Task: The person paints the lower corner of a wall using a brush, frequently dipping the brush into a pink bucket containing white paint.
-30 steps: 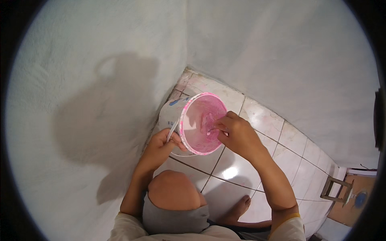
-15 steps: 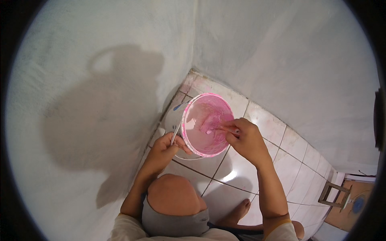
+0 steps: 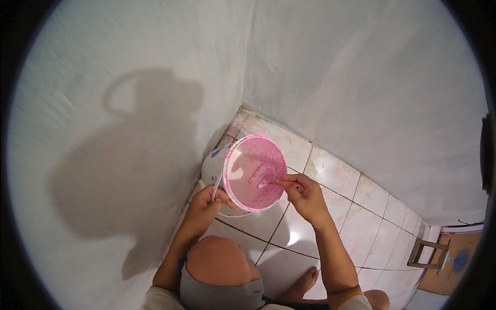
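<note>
A white bucket (image 3: 212,168) tilts toward me, its inner wall and rim smeared with pink and pale paint lying inside. My left hand (image 3: 211,199) grips it at the lower left of the rim, next to the thin white handle. Between the fingers of my right hand (image 3: 304,194) is a paintbrush (image 3: 264,176). Its wide pink-coated head is inside the bucket against the inner wall, while my fingers hide most of the handle.
Two pale walls meet at a corner beyond the bucket, and a large shadow falls on the left wall (image 3: 129,165). White floor tiles (image 3: 336,209) carry pink stains. A small wooden stool (image 3: 428,254) stands at the far right. My bare knee (image 3: 217,261) rises below the bucket.
The bucket has shifted slightly left and nearer in the picture, along with both hands. Inside it, the paintbrush head has moved a little relative to the rim.
</note>
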Demonstrator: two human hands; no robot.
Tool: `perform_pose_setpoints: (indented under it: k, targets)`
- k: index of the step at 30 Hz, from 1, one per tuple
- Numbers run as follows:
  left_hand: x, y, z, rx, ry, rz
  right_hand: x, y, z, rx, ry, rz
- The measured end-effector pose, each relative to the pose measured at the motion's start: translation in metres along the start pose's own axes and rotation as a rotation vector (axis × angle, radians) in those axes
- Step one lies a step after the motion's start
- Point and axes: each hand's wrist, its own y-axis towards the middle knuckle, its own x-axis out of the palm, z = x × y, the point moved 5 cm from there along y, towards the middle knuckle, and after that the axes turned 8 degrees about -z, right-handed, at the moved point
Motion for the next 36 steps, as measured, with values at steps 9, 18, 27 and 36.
perform_pose_setpoints:
  k: [9, 18, 27, 36]
  targets:
    - [-0.002, 0.007, -0.024, 0.04, -0.191, 0.031, -0.006, -0.024, 0.024, 0.258, 0.749, -0.205]
    - [-0.013, 0.013, -0.062, 0.017, -0.45, 0.097, -0.009, -0.028, 0.009, 0.12, 0.829, -0.392]
    - [-0.038, 0.005, -0.082, -0.127, -0.375, 0.117, -0.027, 0.085, 0.053, 0.259, 0.962, -0.078]
    - [-0.041, -0.011, -0.088, -0.151, -0.401, 0.135, 0.009, 0.16, 0.134, 0.301, 0.973, -0.004]
